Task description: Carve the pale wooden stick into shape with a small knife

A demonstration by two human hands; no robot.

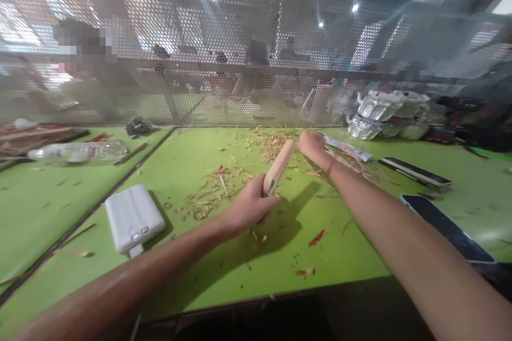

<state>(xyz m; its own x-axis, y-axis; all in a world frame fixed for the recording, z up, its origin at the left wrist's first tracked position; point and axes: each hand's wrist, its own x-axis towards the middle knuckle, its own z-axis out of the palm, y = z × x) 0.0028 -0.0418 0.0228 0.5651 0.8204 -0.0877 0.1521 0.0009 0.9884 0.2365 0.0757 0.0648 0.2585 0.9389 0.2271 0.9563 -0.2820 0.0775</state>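
Observation:
My left hand is closed around the lower end of a pale wooden stick, which slants up and to the right above the green table. A dark green mark shows on the wood near my fingers. At the stick's far end my right hand is closed, its fingers turned away from the camera. What it grips, if anything, is hidden. Wood shavings lie on the table around and beyond both hands. A flat silvery strip lies just right of my right hand.
A white power bank with a plugged cable sits at left. Behind it lie a clear plastic bottle and wood pieces. At right are a phone, a dark flat case and foil-like silver packages. A perforated metal screen bounds the far edge.

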